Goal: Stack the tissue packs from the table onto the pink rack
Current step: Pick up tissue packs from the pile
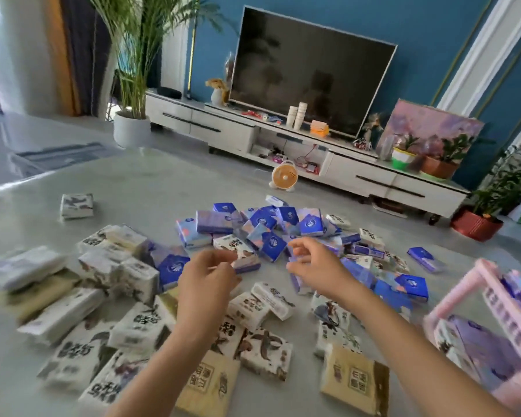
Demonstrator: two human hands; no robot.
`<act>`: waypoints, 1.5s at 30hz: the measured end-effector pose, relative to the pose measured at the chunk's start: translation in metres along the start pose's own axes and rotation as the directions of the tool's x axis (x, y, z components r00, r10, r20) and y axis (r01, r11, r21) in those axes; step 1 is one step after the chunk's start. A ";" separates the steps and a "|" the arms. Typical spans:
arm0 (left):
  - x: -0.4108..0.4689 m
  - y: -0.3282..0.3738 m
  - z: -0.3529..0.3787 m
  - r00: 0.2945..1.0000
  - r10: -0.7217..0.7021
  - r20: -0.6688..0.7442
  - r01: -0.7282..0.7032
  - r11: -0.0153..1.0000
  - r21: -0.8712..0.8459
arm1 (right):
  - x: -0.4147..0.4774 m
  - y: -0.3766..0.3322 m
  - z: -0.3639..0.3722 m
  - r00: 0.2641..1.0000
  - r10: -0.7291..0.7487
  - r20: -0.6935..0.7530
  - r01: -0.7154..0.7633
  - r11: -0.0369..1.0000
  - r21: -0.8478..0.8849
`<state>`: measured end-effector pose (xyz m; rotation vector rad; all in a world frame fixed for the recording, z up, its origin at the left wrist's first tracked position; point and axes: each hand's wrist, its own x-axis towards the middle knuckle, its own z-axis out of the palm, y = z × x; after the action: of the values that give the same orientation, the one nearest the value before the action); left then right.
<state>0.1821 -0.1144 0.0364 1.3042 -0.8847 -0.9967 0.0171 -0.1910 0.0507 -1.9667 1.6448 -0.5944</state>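
Grey table (151, 188) filled living room foreground, television (310, 76) on white cabinet (223, 127) behind. Person's left hand (205, 281) and right hand (310, 263) hovered side by side over pile centre, fingers loosely curled, gripping nothing. Scattered tissue packs (271, 224) lay beneath and around: blue-purple ones beyond fingertips, white ones with dark brush print left and near, tan ones nearest. At right edge pink rack (494, 299) stood, blurred, some packs already inside.
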 end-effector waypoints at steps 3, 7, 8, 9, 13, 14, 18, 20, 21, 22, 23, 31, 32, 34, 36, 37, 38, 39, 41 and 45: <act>0.014 0.002 -0.008 0.975 -0.213 0.055 0.220 0.959 -0.179 | 0.036 -0.004 0.024 1.000 0.003 -0.014 -0.004 0.995 -0.097; 0.027 0.003 -0.011 0.945 -0.314 0.088 0.326 0.902 -0.282 | 0.092 -0.002 0.043 1.000 -0.018 0.004 0.018 0.944 -0.329; 0.029 0.003 -0.011 0.938 -0.330 0.103 0.346 0.890 -0.299 | 0.105 -0.002 0.045 1.000 0.002 0.014 0.003 0.934 -0.356; 0.029 0.003 -0.012 0.932 -0.343 0.119 0.363 0.878 -0.313 | 0.116 -0.003 0.046 0.999 0.031 0.029 -0.018 0.931 -0.365; 0.034 0.002 -0.014 0.920 -0.363 0.151 0.393 0.857 -0.334 | 0.131 -0.012 0.040 0.975 0.194 0.107 -0.142 0.917 -0.373; 0.034 0.002 -0.015 0.917 -0.367 0.158 0.399 0.854 -0.333 | 0.127 -0.013 0.041 0.972 0.208 0.111 -0.142 0.892 -0.430; 0.038 0.002 -0.014 0.906 -0.376 0.195 0.420 0.854 -0.308 | 0.101 -0.010 0.043 0.999 0.042 0.002 -0.033 0.819 -0.573; 0.040 0.003 -0.013 0.895 -0.393 0.211 0.440 0.855 -0.275 | 0.084 -0.015 0.033 0.993 -0.033 -0.114 -0.028 0.869 -0.494; 0.040 0.004 -0.012 0.888 -0.403 0.221 0.454 0.848 -0.275 | 0.075 -0.020 0.026 0.987 -0.063 -0.145 -0.003 0.911 -0.413; 0.039 0.006 -0.012 0.881 -0.412 0.235 0.467 0.837 -0.284 | 0.066 -0.027 0.019 0.988 -0.088 -0.124 0.045 0.948 -0.314; 0.038 0.007 -0.013 0.875 -0.414 0.253 0.476 0.830 -0.289 | 0.055 -0.037 0.013 0.993 -0.113 -0.039 0.101 0.970 -0.222; 0.031 0.010 -0.030 0.877 -0.407 0.257 0.475 0.816 -0.329 | 0.001 -0.081 0.014 0.839 -0.329 0.433 0.333 0.941 0.069; 0.031 0.011 -0.032 0.897 -0.395 0.198 0.440 0.841 -0.315 | 0.007 -0.078 0.012 0.856 -0.317 0.408 0.283 0.948 0.143; 0.033 0.013 -0.038 0.936 -0.337 0.100 0.350 0.878 -0.326 | 0.026 -0.061 0.013 0.926 -0.240 0.291 0.177 0.958 0.226; 0.031 0.016 -0.043 0.959 -0.283 -0.004 0.263 0.899 -0.350 | 0.045 -0.038 0.024 0.971 -0.118 0.209 0.111 0.993 0.046; 0.030 0.017 -0.046 0.961 -0.276 -0.038 0.242 0.896 -0.372 | 0.053 -0.027 0.033 0.973 -0.072 0.219 0.082 0.996 -0.037; 0.029 0.017 -0.047 0.958 -0.284 -0.044 0.245 0.887 -0.392 | 0.058 -0.018 0.043 0.967 -0.043 0.253 0.060 0.996 -0.059; 0.028 0.018 -0.047 0.954 -0.297 -0.034 0.260 0.878 -0.401 | 0.062 -0.012 0.052 0.957 -0.042 0.286 0.054 0.998 -0.032; 0.026 0.017 -0.045 0.952 -0.306 -0.012 0.279 0.884 -0.376 | 0.067 -0.007 0.066 0.947 -0.081 0.311 0.087 0.996 -0.006; 0.025 0.022 -0.032 0.943 -0.331 0.033 0.317 0.864 -0.392 | 0.064 -0.011 0.061 0.960 -0.101 0.260 0.114 0.993 -0.033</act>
<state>0.2222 -0.1266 0.0552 1.1361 -0.4061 -1.3335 0.0743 -0.2467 0.0111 -2.0799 1.4124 -0.3231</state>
